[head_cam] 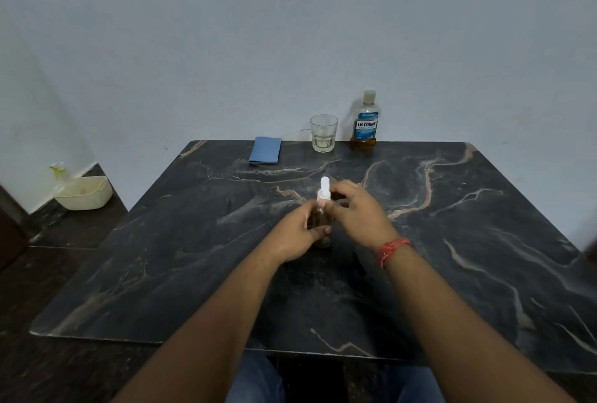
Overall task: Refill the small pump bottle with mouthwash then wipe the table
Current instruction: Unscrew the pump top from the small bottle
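Note:
A small clear pump bottle [323,238] stands upright in the middle of the dark marble table [193,257]. My left hand [297,234] is wrapped around its body. My right hand [355,209] pinches its white pump head [324,189] between thumb and fingers. Most of the bottle is hidden by my fingers. A mouthwash bottle [365,120] with a blue label and a little amber liquid at the bottom stands capped at the table's far edge. A folded blue cloth [265,149] lies at the far edge, to the left.
An empty-looking clear glass tumbler [323,133] stands between the cloth and the mouthwash bottle. On the floor at the left sit a cream plastic basket [84,192] and a spray bottle [59,171]. A pale wall rises right behind the table.

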{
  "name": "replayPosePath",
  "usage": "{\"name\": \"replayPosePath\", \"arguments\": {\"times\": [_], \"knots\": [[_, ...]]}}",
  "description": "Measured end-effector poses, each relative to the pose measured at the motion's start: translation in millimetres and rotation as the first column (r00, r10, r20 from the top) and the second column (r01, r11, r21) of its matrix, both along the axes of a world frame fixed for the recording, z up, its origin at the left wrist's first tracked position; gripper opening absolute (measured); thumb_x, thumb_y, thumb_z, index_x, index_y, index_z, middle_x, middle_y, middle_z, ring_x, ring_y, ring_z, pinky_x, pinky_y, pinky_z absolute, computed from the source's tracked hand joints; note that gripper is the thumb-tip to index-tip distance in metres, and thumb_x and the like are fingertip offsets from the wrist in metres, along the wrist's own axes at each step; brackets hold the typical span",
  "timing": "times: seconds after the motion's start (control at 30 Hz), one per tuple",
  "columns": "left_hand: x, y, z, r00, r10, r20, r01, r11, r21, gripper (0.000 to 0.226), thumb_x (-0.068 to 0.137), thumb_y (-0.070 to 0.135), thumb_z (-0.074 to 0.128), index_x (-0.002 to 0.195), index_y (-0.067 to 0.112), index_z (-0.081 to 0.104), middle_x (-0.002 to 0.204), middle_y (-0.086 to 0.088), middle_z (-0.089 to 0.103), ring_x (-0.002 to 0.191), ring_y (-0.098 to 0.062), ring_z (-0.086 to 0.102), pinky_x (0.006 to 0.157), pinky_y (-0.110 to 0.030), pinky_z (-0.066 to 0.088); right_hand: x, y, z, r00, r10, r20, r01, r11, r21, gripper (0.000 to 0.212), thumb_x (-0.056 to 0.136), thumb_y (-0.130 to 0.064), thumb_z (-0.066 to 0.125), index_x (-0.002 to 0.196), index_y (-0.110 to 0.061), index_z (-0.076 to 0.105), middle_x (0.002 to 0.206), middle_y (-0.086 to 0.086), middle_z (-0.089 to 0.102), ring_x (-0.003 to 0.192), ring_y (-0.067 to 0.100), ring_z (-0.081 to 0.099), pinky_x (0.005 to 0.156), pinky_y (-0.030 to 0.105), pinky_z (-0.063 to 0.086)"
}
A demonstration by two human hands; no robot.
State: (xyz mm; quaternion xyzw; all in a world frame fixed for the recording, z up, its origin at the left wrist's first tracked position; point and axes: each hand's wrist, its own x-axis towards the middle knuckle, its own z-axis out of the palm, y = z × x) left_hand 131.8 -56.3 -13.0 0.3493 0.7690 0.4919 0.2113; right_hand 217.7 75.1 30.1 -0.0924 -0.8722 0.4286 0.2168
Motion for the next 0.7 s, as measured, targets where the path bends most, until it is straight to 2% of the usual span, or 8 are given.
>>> {"name": "replayPosePath", "arguments": {"times": [0.07,0.13,0.2,0.3,0.43,0.53,0.6,0.7], "knots": [[-0.6,0.0,-1.2,1.000,-0.013,0.010,0.013,1.000,-0.004,0.035,0.093,0.016,0.070,0.122,0.030,0.056,0.116,0.005,0.069,0.111,-0.008,0.064,0.102,-0.035,0.049,2.1,2.1,2.6,0.996,0.058,0.062,-0.055,0.997,-0.060,0.023,0.092,-0.016,0.066,0.114,-0.016,0.066,0.107,-0.006,0.053,0.101,0.002,0.053,0.091,0.017,0.042],[-0.5,-1.0,-1.1,1.000,-0.020,0.012,0.020,1.000,-0.001,0.034,0.094,0.017,0.069,0.122,0.031,0.055,0.116,0.009,0.068,0.107,0.002,0.063,0.095,-0.020,0.049,3.4,1.9,4.0,0.995,0.079,0.060,-0.073,0.993,-0.091,0.035,0.090,-0.018,0.069,0.123,-0.017,0.060,0.118,-0.003,0.048,0.113,0.010,0.051,0.099,0.025,0.043],[0.1,-1.8,0.4,1.000,-0.013,-0.002,0.013,1.000,-0.007,0.033,0.095,0.017,0.069,0.119,0.035,0.054,0.113,0.015,0.067,0.099,0.015,0.060,0.079,-0.003,0.044,3.2,-1.5,3.9,0.999,0.041,0.008,-0.040,0.994,-0.100,0.040,0.085,-0.021,0.074,0.121,-0.019,0.057,0.118,-0.002,0.049,0.110,0.009,0.052,0.093,0.019,0.043],[0.5,-2.4,1.3,1.000,-0.014,-0.025,0.014,1.000,-0.011,0.035,0.095,0.018,0.068,0.113,0.043,0.051,0.108,0.021,0.066,0.095,0.022,0.058,0.073,0.001,0.041,0.2,-8.5,0.8,0.997,-0.017,-0.074,0.005,0.987,-0.158,0.038,0.081,-0.016,0.076,0.112,-0.024,0.055,0.109,-0.003,0.059,0.101,0.008,0.057,0.083,0.012,0.043],[-0.8,-1.7,-0.6,1.000,-0.011,-0.009,0.011,1.000,-0.013,0.038,0.094,0.021,0.070,0.127,0.031,0.053,0.115,0.013,0.068,0.103,0.010,0.062,0.085,-0.012,0.047,-1.4,-8.9,-3.4,0.994,-0.029,-0.105,-0.002,0.961,-0.278,0.045,0.083,-0.007,0.070,0.120,-0.024,0.050,0.111,-0.007,0.065,0.107,0.006,0.060,0.092,0.021,0.050],[-2.2,-0.1,-3.9,1.000,-0.001,-0.016,0.001,1.000,-0.008,0.036,0.094,0.020,0.071,0.124,0.031,0.055,0.116,0.010,0.069,0.109,-0.002,0.063,0.100,-0.029,0.048,-1.6,-5.8,-7.3,0.994,0.013,-0.106,-0.054,0.919,-0.390,0.056,0.086,-0.004,0.065,0.133,-0.025,0.043,0.112,-0.005,0.070,0.113,0.008,0.062,0.098,0.030,0.047],[-2.2,0.4,-5.2,1.000,0.000,-0.013,0.000,1.000,-0.004,0.038,0.094,0.021,0.071,0.123,0.037,0.051,0.117,0.012,0.069,0.111,-0.001,0.063,0.103,-0.031,0.047,-1.2,-4.8,-8.9,0.995,0.006,-0.103,-0.050,0.904,-0.425,0.059,0.085,-0.008,0.068,0.133,-0.031,0.042,0.118,-0.007,0.065,0.116,0.005,0.058,0.097,0.025,0.045],[-3.2,0.6,-6.8,1.000,-0.012,0.002,0.012,1.000,-0.010,0.044,0.094,0.023,0.070,0.129,0.038,0.048,0.120,0.011,0.068,0.113,-0.002,0.062,0.106,-0.034,0.046,-2.9,-4.4,-10.9,0.996,-0.007,-0.088,-0.023,0.941,-0.337,0.044,0.084,-0.018,0.073,0.121,-0.032,0.053,0.117,-0.008,0.061,0.111,0.003,0.057,0.088,0.018,0.046]]}}
